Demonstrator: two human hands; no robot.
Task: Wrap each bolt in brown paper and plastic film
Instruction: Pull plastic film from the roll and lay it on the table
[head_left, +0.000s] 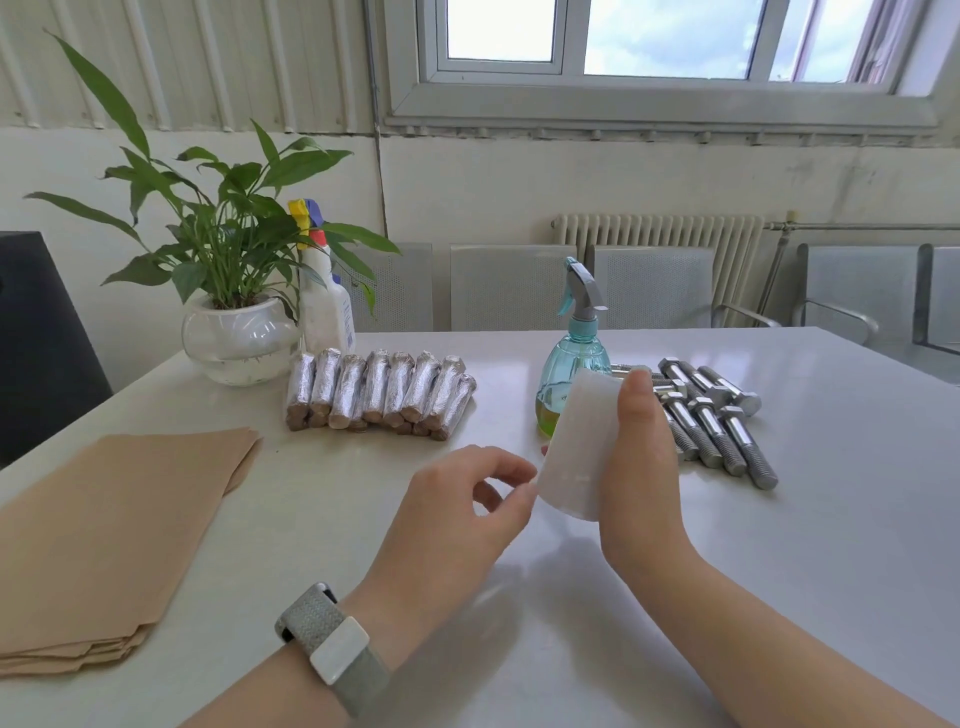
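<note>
A wide white table (779, 545) fills the lower part of the view, with a window (660, 47), a radiator (657, 231) and a row of grey metal chairs (511, 288) behind it. On the left side of the table lies a flat stack of brown paper sheets (109, 540), its near corner fanned into several layers. At the far left corner stands a green leafy plant (223, 228) in a round glass bowl (239, 340), and just beside it a white spray bottle with a coloured trigger (324, 301). In front of that bottle sits a pile of wrapped bolts (376, 389), lined up side by side, their film shiny and their brown paper ends facing the person. Right of centre stands a blue-green spray bottle (571, 358) with yellowish liquid in its base. Behind and to the right of it lie the bare steel bolts (719, 423) in a loose group, heads toward the far side and threaded ends toward the near side. Both forearms reach in from the bottom edge. The right hand (641, 467) is raised above the table and clasps a roll of plastic film (582, 441), thumb over its top edge, the roll standing nearly upright and partly covering the blue-green bottle. The left hand (462, 509) hovers next to the roll with its fingers curled, fingertips (522, 499) pinching at the roll's lower left edge; whether they have hold of a loose end of film I cannot tell. A grey woven watch band (332, 644) circles the left wrist.
</note>
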